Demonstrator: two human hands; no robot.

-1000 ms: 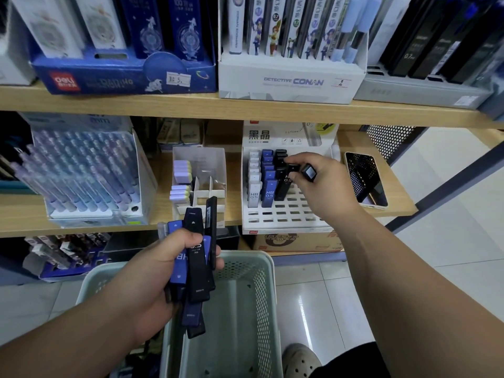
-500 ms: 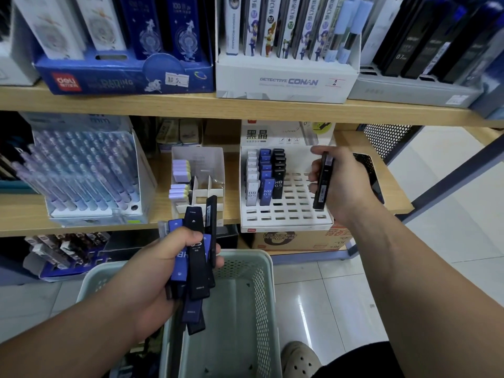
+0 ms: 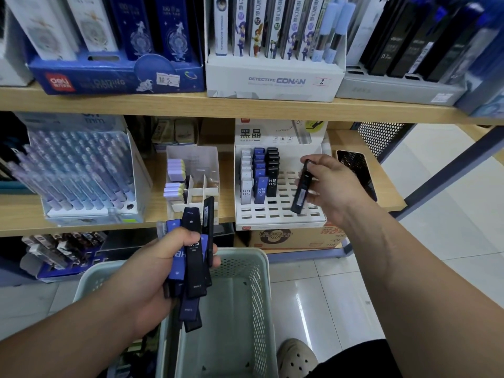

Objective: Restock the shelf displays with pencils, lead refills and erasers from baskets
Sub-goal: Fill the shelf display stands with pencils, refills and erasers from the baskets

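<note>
I am looking down at the white slotted display tray (image 3: 281,215) on the middle shelf (image 3: 362,211), which is carrying three short columns of lead refill cases at its left side: white ones (image 3: 246,186), blue ones (image 3: 260,177) and black ones (image 3: 272,173), each standing upright in its slot. My right hand (image 3: 331,186) is pinching one black refill case (image 3: 301,192) between thumb and fingers, holding it tilted over the open slots to the right of those columns (whether its lower end is touching the grid, I cannot tell). My left hand (image 3: 152,271) is clenching a fanned bundle of blue and black refill cases (image 3: 192,257) above the left rim of the pale green basket (image 3: 257,271) that is sitting below the shelf edge. Left of the tray, a small white divided box (image 3: 203,159) is holding lilac erasers (image 3: 174,171) stacked along its left side, and further left a tiered stand (image 3: 136,170) is carrying rows of pale purple pens (image 3: 79,170). On the shelf above, a blue Deli box (image 3: 114,79), a white Detective Conan box (image 3: 272,84) and a grey tray (image 3: 395,90) are showing upright packs. A phone (image 3: 357,173) is lying just beyond my right hand, a cardboard box (image 3: 294,238) is sitting beneath the tray, and a shoe (image 3: 296,358) is showing on the tiled floor.
</note>
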